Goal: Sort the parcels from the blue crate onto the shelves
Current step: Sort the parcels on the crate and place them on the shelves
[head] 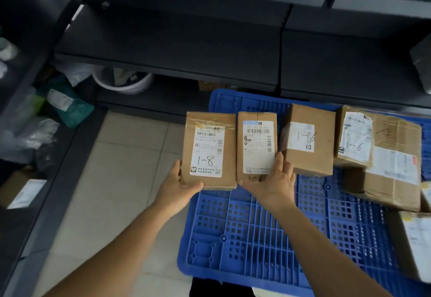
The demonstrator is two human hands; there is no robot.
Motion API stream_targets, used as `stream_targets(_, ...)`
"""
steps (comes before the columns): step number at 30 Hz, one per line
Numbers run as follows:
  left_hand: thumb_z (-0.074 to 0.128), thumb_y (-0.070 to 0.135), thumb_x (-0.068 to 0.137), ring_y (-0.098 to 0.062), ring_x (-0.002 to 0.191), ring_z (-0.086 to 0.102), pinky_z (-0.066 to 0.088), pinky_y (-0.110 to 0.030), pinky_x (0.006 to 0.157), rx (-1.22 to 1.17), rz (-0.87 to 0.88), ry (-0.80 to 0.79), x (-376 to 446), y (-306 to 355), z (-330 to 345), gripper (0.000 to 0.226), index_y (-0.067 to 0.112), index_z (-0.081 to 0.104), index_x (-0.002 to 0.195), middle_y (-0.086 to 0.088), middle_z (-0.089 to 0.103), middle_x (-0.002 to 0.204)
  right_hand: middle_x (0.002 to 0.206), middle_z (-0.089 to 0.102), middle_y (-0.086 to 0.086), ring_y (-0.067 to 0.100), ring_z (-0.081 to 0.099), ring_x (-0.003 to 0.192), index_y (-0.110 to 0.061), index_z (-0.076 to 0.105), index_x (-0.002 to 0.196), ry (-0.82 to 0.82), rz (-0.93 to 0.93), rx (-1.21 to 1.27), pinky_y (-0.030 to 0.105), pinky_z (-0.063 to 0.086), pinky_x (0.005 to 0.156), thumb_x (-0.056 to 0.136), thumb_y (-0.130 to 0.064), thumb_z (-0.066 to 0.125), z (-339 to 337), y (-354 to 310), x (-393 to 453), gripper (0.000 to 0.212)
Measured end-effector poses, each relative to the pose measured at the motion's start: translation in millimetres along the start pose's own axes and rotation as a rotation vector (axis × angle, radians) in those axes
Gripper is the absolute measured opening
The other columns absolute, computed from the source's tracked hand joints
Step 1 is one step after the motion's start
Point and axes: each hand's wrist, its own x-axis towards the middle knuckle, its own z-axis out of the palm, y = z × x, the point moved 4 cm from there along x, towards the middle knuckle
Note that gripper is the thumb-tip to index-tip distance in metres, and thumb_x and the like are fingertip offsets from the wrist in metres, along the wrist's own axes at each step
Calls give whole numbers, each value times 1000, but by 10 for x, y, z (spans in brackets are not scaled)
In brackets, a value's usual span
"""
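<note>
Left shelving: dark side rack holding soft plastic-wrapped parcels, among them a green mailer bag.
Left hand: the left hand grasps the bottom corner of a brown cardboard parcel with a white label handwritten "1-8", thumb on the face, fingers beneath.
Right hand: the right hand grasps the lower end of a narrow brown cardboard parcel with a blue-headed white label; no handwritten code is legible on it.
Position of held parcels: side by side, nearly touching, above the left edge of the blue slatted plastic crate, below the dark grey front shelf.
Remaining stock: two brown boxes marked "1-6" and a larger taped carton lie in the crate to the right.
Step in hand: judged to be reading labels, two parcels lifted.
Next move: calls for matching "1-8" to its shelf bay, and checking the second label before placing.
</note>
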Motion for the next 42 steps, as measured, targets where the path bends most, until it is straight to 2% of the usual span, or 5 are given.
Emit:
stream_targets(3, 71, 16, 83, 4, 89, 64, 53, -30, 91, -78, -9, -20, -150, -229, 44, 47, 37, 46, 116, 20, 65, 104, 154, 6, 4, 31, 6, 144, -27, -7, 153, -14, 15, 51, 48, 25, 113, 71, -50, 78, 37, 44, -117, 120)
stream_targets(9, 63, 35, 89, -3, 106, 58, 44, -35, 99, -211, 21, -94, -132, -267, 55, 53, 37, 36, 134, 15, 60, 120, 153, 1, 0, 31, 12, 142, -29, -14, 152, -26, -1, 60, 45, 34, 107, 72, -47, 78, 60, 7, -30, 123)
stream_targets(17, 56, 37, 94, -12, 107, 51, 33, -42, 107, -292, -72, -166, -28, -369, 38, 73, 39, 9, 150, 15, 57, 102, 151, 3, -1, 30, 14, 141, -33, -11, 151, 68, -41, 67, 48, 34, 110, 72, -48, 78, 220, -75, 79, 120)
stream_targets(24, 63, 31, 91, 8, 94, 52, 32, -39, 103, -358, -44, -242, 55, -378, 61, 83, 44, 6, 149, 19, 63, 102, 150, 10, -1, 31, 30, 135, -37, -2, 151, 122, -53, 21, 49, 42, 103, 73, -54, 74, 213, -12, 118, 110)
stream_targets(42, 63, 14, 89, -12, 111, 60, 30, -46, 112, -778, -25, 45, -645, -386, -106, 63, 45, 37, 137, 10, 72, 103, 153, 12, 0, 27, 20, 139, -36, 8, 151, 117, -289, 12, 46, 41, 102, 73, -51, 74, -70, -425, -482, 103)
